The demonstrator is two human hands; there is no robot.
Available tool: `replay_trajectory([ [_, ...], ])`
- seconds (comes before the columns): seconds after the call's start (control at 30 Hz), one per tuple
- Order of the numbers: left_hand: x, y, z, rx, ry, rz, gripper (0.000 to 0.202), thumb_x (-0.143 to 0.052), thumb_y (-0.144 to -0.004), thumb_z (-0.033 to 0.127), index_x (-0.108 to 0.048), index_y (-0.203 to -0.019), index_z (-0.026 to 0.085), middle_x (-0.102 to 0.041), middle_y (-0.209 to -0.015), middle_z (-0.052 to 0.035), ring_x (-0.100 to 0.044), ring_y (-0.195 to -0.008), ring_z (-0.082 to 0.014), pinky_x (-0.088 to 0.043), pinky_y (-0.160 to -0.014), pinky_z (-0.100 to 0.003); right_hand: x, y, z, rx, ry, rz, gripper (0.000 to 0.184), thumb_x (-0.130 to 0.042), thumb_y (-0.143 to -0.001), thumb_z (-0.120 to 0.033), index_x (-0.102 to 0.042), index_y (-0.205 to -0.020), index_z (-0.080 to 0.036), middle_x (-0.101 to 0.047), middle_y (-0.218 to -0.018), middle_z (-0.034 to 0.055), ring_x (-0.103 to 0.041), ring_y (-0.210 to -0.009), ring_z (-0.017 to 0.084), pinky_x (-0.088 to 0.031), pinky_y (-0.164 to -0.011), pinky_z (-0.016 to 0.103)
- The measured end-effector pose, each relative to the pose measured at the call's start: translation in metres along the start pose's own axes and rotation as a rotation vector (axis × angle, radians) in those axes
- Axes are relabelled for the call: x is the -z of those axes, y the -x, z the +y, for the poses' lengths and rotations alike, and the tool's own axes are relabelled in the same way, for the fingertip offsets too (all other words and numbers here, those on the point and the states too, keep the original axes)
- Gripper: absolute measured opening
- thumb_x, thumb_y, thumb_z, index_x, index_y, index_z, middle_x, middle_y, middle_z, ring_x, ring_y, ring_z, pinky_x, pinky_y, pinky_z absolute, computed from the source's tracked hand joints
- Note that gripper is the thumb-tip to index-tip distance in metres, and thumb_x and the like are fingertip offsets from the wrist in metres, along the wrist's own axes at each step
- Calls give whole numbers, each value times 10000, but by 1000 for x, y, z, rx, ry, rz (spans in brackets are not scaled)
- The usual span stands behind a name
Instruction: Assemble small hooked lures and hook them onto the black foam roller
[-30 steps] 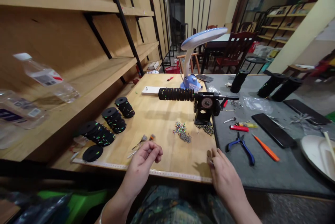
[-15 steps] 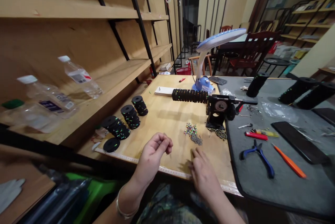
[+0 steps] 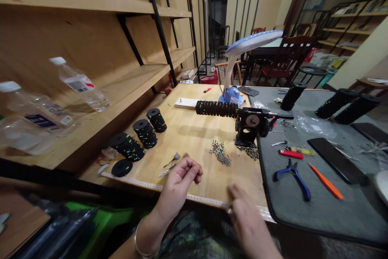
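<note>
My left hand (image 3: 181,179) is held over the front of the wooden table, thumb and fingertips pinched together; what they hold, if anything, is too small to make out. Beside it lie several small thin pieces with dark, brush-like ends (image 3: 172,160). My right hand (image 3: 247,216) is smeared by motion near the table's front edge. A small shiny metallic spot shows by its fingers, its kind unclear. Beyond the hands are a pile of multicoloured beads (image 3: 217,148), a heap of small grey pieces (image 3: 224,160) and some brass-coloured pieces (image 3: 250,152).
A black clamp-like device (image 3: 249,123) holds a row of black foam spools (image 3: 216,108). Spool stacks (image 3: 145,133) stand at left. A blue lamp (image 3: 232,94) is behind. Pliers (image 3: 292,178), an orange tool (image 3: 325,180) and a phone (image 3: 336,160) lie on the grey mat (image 3: 306,220).
My right hand has moved down towards the table's front edge. The small thin pieces now show beside my left hand, which stays pinched. The camera view has shifted slightly.
</note>
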State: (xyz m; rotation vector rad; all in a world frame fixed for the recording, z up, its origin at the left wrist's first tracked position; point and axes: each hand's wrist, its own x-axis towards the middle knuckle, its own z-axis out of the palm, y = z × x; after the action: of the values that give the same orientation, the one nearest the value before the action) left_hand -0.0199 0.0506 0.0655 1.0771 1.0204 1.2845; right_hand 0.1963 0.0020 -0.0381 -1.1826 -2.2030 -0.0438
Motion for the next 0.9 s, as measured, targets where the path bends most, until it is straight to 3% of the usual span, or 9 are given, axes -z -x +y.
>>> replay_trajectory([
  [0.07, -3, 2, -4, 9, -15, -12, 187, -606, -877, 309, -562, -765, 167, -566, -731, -2, -499, -651, -109, -403, -644, -235, -3, 5, -23, 206, -192, -231, 177, -449, -928, -207, -570, -1057, -199, -738, -919, 71, -704, -832, 190, -556, -721, 261],
  [0.17, -7, 4, -6, 25, -26, -25, 191, -598, -882, 316, -563, -769, 167, -572, -735, -4, -507, -653, -112, -407, -647, -238, -1, 4, -32, 102, -236, -254, 153, -457, -927, -243, -551, -807, -243, -615, -550, -47, -588, -477, 136, -453, -486, 217],
  [0.23, -9, 6, -5, 39, -20, -33, 205, -606, -874, 328, -562, -759, 164, -573, -730, -5, -510, -646, -112, -408, -641, -240, 5, -4, -9, -39, -101, -193, 187, -386, -935, -183, -558, -876, -224, -653, -684, 8, -615, -596, 167, -467, -567, 255],
  [0.37, -12, 11, -5, 71, -4, -38, 233, -628, -853, 349, -561, -737, 159, -569, -708, -6, -519, -639, -120, -415, -638, -246, 16, -26, 54, -60, 204, -112, 181, -401, -893, -127, -574, -890, -179, -689, -994, 145, -628, -881, 258, -501, -748, 363],
  [0.43, -14, 14, -7, 84, -6, -46, 235, -625, -855, 354, -562, -741, 159, -575, -718, -13, -527, -652, -127, -423, -649, -253, 17, -34, 62, -61, 250, -103, 146, -479, -869, -173, -593, -959, -164, -661, -1132, 178, -598, -1012, 319, -492, -838, 451],
  [0.6, -18, 24, -11, 46, -93, -75, 200, -572, -889, 340, -574, -782, 170, -611, -762, -39, -567, -708, -159, -443, -671, -268, 19, -54, 5, -73, -267, -100, 473, -455, -863, -155, -416, -1333, -167, -575, -1308, 163, -534, -1214, 281, -495, -959, 423],
  [0.73, -13, 31, -9, -177, -334, -24, 146, -536, -903, 259, -608, -799, 186, -637, -858, -71, -588, -859, -211, -453, -786, -312, 16, -80, -40, -179, -815, -127, 462, -451, -873, -184, -415, -1333, -204, -602, -1277, 136, -595, -1150, 240, -521, -932, 353],
  [0.83, -2, 32, -11, -281, -475, 91, 113, -555, -885, 223, -626, -801, 197, -622, -948, -77, -555, -980, -234, -418, -886, -336, 6, -93, -49, -293, -1037, -195, 363, -451, -914, -236, -456, -1274, -189, -707, -980, 84, -687, -844, 192, -561, -746, 277],
  [0.9, 6, 31, -17, -219, -414, 145, 115, -549, -891, 245, -607, -804, 198, -602, -927, -66, -552, -961, -224, -422, -867, -323, -1, -95, -48, -321, -1037, -251, 247, -454, -934, -282, -537, -1145, -184, -677, -729, 15, -642, -624, 156, -524, -604, 233],
])
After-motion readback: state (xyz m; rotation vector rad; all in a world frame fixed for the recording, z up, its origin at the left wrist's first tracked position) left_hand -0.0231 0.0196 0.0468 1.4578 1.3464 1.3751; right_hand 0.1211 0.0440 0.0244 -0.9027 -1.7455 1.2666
